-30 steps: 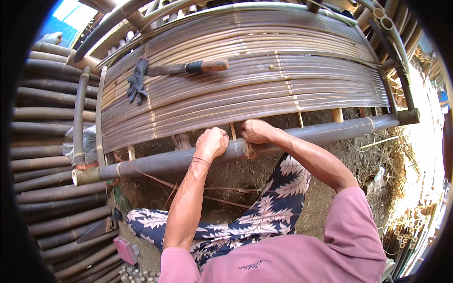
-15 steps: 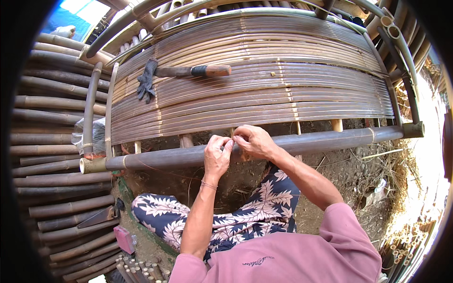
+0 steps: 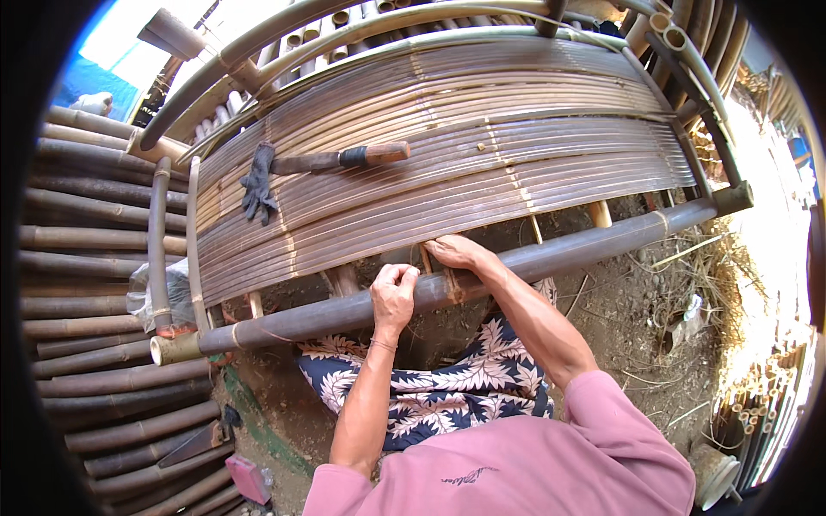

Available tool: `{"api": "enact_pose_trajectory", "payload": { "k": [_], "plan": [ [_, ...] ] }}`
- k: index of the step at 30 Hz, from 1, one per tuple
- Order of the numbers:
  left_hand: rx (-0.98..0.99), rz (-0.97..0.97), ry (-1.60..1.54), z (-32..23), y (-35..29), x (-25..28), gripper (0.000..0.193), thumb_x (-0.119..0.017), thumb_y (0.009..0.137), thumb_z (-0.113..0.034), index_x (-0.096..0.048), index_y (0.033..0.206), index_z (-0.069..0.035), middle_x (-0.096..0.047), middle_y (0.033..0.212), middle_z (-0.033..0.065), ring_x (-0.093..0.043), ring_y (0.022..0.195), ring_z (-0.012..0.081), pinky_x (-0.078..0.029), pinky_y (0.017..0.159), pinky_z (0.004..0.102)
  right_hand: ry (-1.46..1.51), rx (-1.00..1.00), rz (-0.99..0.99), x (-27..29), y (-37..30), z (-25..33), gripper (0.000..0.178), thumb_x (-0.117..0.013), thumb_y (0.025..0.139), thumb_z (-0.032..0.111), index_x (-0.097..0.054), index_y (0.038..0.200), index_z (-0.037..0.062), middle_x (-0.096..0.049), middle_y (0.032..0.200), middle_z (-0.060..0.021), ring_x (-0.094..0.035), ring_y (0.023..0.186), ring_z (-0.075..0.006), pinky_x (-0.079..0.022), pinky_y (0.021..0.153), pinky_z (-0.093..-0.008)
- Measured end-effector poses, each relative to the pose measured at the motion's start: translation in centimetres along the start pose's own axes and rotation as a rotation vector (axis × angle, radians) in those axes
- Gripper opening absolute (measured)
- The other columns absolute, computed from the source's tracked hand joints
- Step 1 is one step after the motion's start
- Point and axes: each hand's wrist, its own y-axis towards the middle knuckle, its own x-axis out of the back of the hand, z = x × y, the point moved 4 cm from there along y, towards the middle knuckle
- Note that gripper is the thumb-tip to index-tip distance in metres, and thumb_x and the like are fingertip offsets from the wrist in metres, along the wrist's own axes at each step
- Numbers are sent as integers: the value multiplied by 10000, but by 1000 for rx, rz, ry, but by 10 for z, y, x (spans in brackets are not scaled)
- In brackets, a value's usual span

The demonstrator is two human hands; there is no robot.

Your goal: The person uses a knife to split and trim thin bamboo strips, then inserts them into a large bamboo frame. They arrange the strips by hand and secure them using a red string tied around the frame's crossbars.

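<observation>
My left hand [image 3: 393, 297] is closed in a pinch above the thick dark bamboo rail [image 3: 551, 258]; what its fingers hold, if anything, is too small to make out. Over the same rail reaches my right hand [image 3: 460, 252], at the near edge of the bamboo slat panel [image 3: 361, 202]. Its fingertips are hidden at that edge, beside a short crosspiece [image 3: 425, 259] bridging panel and rail. On the slats lie a dark grey glove [image 3: 258, 185] and a large knife [image 3: 305, 162] with a wooden, black-wrapped handle, both beyond my hands.
Dark bamboo poles [image 3: 95, 310] are stacked along the left. A clear plastic bag [image 3: 163, 292] hangs by the frame's left post. A pink box [image 3: 248, 478] sits at the lower left. Cut bamboo tubes [image 3: 761, 404] stand at the right, near straw on the dirt floor.
My hands have drawn apart: the right went to the panel's edge, the left stays nearer the rail. The view has tilted, so the bamboo frame appears turned, its left end lower.
</observation>
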Motion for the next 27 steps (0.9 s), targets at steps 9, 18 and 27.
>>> {"api": "enact_pose_trajectory", "payload": {
  "k": [9, 18, 27],
  "plan": [
    [-44, -39, -25, 1, -6, 17, 140, -660, 844, -109, -664, 816, 28, -602, 755, 118, -578, 665, 226, -466, 648, 331, 454, -407, -246, -33, 23, 25, 244, -514, 904, 134, -671, 1046, 12, -683, 1034, -199, -670, 912, -321, -527, 753, -412],
    [-222, -83, -63, -6, -13, 9, 98, -650, 828, -50, -635, 764, 22, -571, 719, 120, -565, 637, 263, -460, 602, 366, 33, -455, -116, -34, 35, 2, 275, -560, 873, 153, -675, 1096, 41, -676, 1108, -201, -664, 969, -323, -523, 797, -422],
    [-333, -171, -1, -9, -10, 1, 118, -656, 842, -81, -640, 776, 16, -580, 728, 120, -572, 643, 268, -468, 606, 373, 21, -396, -236, -22, 43, 15, 278, -588, 859, 162, -673, 1102, 57, -669, 1115, -212, -657, 975, -339, -517, 806, -436]
  ]
}}
